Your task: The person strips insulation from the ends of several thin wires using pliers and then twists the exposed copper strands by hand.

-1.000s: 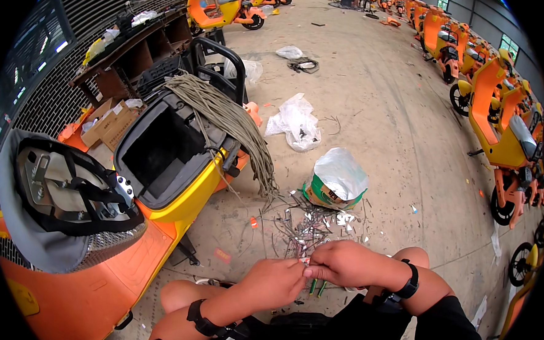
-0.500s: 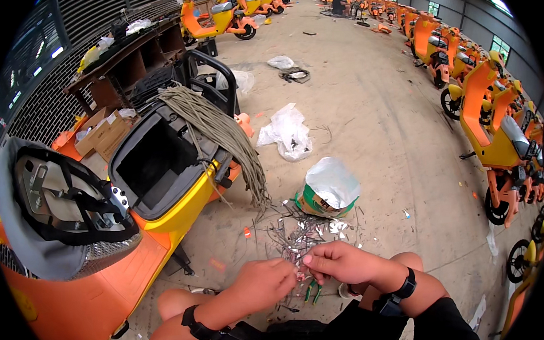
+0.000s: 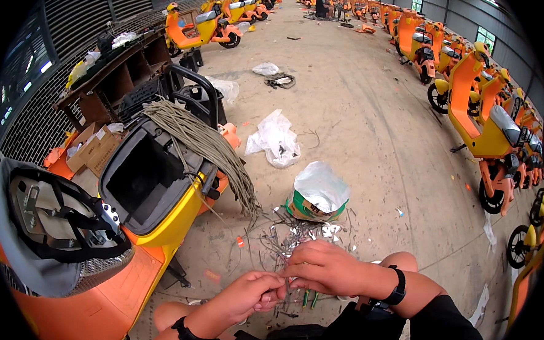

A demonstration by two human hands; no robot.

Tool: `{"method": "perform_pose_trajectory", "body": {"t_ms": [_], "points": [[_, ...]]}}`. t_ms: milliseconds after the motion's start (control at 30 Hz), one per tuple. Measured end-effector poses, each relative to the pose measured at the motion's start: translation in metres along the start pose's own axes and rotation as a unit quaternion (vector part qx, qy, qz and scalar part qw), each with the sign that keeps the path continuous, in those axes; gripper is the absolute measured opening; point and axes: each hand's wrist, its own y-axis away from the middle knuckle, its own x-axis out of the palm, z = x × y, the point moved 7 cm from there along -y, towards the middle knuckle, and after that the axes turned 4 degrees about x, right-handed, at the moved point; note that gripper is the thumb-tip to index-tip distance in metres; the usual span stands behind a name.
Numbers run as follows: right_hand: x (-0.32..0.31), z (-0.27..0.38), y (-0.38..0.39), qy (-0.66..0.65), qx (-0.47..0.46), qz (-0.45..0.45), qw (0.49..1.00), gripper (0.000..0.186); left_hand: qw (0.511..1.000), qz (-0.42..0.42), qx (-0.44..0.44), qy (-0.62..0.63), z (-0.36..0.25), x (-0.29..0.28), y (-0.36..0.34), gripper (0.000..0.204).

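My left hand (image 3: pixel 259 292) is closed in front of me, its thumb pressed against the curled fingers. Whatever it pinches is too small and hidden to name. Reaching across from the right, my right hand (image 3: pixel 327 268) has its fingertips together close against the left ones, also closed on something I cannot make out. Beneath the hands, green-handled pliers (image 3: pixel 310 299) lie on the floor, partly covered by the right hand. Just beyond them spreads a pile of dark wire scraps and white bits (image 3: pixel 292 236). An open green-and-white bag (image 3: pixel 320 189) stands behind the pile.
On my left is a yellow-and-orange scooter (image 3: pixel 156 242) with an open storage box, a coil of rope (image 3: pixel 206 150) and a grey helmet-like shell (image 3: pixel 34 262). White plastic (image 3: pixel 275 140) lies farther off. Scooters (image 3: pixel 489 140) line the right side. A person sits far back.
My right hand has turned over, back up, and moved across toward the left hand. The small reddish thing visible between the fingertips is now hidden. The whole view has shifted slightly.
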Motion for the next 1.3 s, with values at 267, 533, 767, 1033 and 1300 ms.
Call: {"method": "perform_pose_trajectory", "body": {"t_ms": [267,533,767,1033,1300], "points": [[-0.001,-0.004,0.002,-0.069,0.021,-0.001,0.997,0.016,0.997,0.031,-0.016,-0.067,0.001,0.009,0.002,0.03],[0.01,-0.014,0.003,-0.061,0.13,-0.007,0.99,0.012,0.963,-0.059,0.102,-0.242,-0.008,0.006,-0.003,0.024],[0.041,-0.047,0.027,-0.326,0.462,0.056,0.823,0.026,0.618,-0.157,0.384,-0.667,-0.033,0.031,0.018,0.013],[0.056,-0.055,0.031,-0.42,0.479,0.101,0.764,0.025,0.626,-0.18,0.409,-0.639,-0.038,0.029,0.021,0.01],[-0.006,-0.005,-0.005,-0.069,0.046,-0.028,0.996,0.034,0.992,-0.049,0.099,-0.067,-0.008,-0.009,-0.002,0.018]]}}
